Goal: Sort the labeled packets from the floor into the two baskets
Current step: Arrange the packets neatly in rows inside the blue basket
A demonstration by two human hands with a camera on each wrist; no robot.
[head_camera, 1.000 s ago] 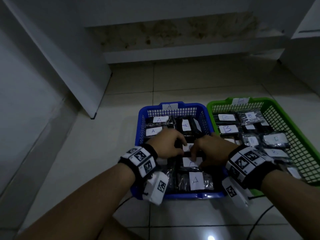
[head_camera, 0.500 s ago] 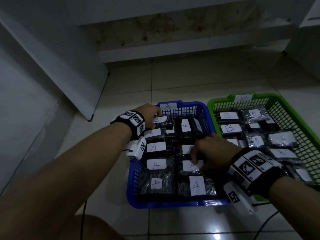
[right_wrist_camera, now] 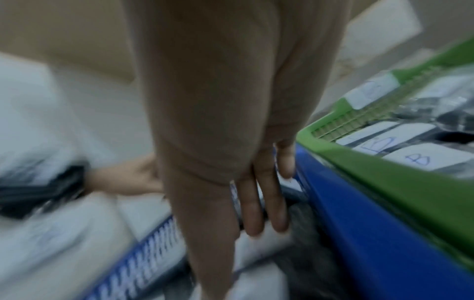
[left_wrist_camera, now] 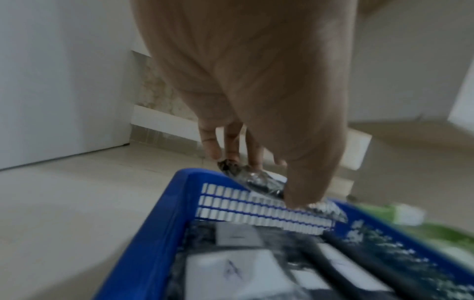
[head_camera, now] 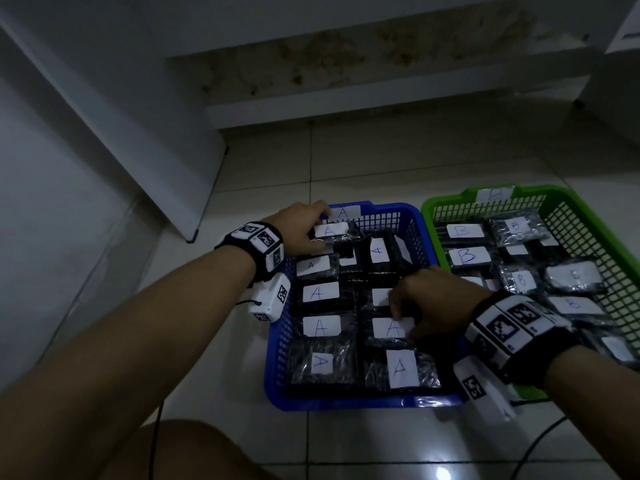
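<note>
Blue basket (head_camera: 346, 401) holds the A packets; at its 11 o'clock corner my left hand (head_camera: 300, 227) pinches one packet (head_camera: 334, 233). I'd lay it flat, label up. My right hand (head_camera: 434, 304) rests on the middle packets, fingers (right_wrist_camera: 252, 211) pressed together.

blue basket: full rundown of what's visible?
The blue basket is a rectangular plastic tray with slotted lattice walls and a solid rim. It sits flat on the tiled floor, side by side with the green basket. A white "A" tag is on its far rim. It is packed with dark packets bearing "A" labels. The left hand holds a packet at its far left corner; the right hand rests on packets mid-basket.
</note>
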